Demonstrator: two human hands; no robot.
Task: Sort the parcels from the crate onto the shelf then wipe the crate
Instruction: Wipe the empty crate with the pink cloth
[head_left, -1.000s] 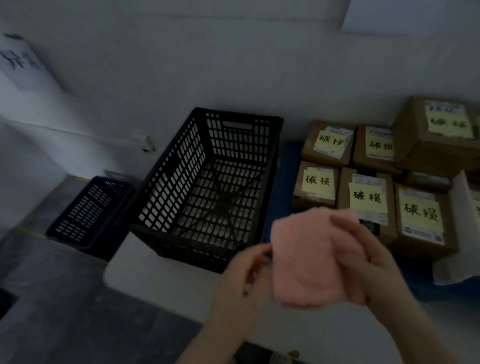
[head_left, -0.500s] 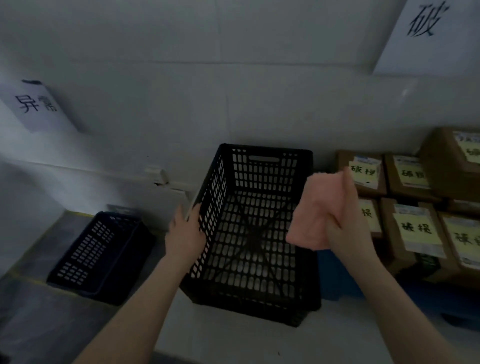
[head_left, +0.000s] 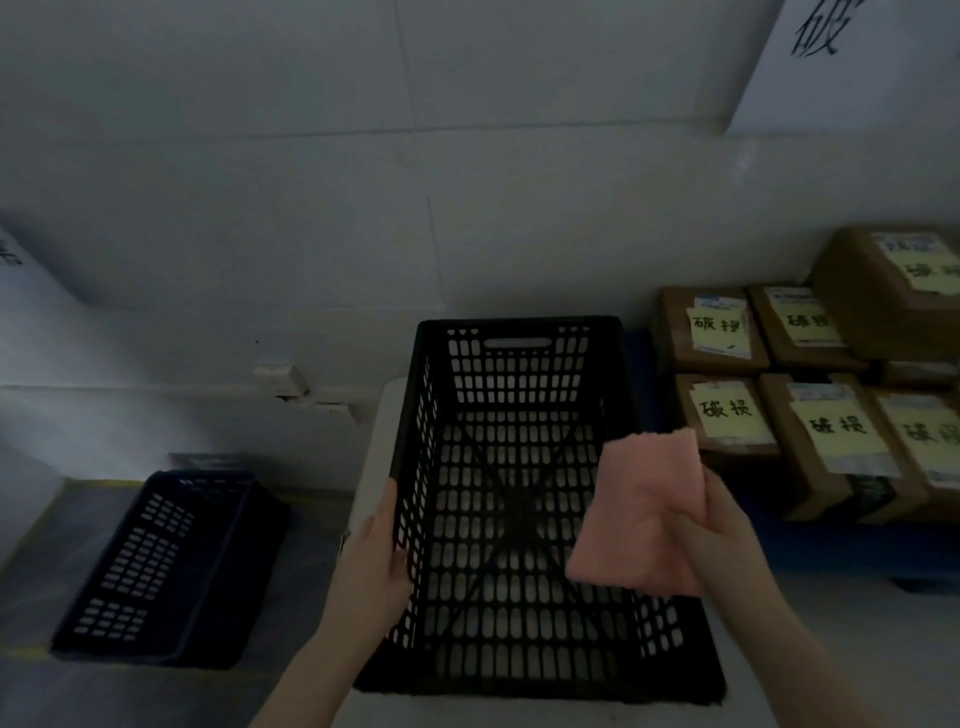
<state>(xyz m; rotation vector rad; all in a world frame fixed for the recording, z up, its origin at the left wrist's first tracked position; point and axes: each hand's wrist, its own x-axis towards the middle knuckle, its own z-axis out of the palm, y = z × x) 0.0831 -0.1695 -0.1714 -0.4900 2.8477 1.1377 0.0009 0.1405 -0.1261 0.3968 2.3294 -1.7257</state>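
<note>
A black slotted crate stands empty on a white surface in the middle of the view. My left hand grips its left wall near the rim, thumb inside. My right hand holds a folded pink cloth over the crate's right side, above the rim. Several brown parcels with yellow handwritten notes sit in rows to the right of the crate.
A second dark crate lies on the grey floor at lower left. A white wall runs behind everything, with paper signs at upper right and far left. A blue surface shows under the parcels.
My left hand left the cloth and took hold of the crate's left wall. My right hand carried the pink cloth over to the crate's right side. The view swung to centre on the crate.
</note>
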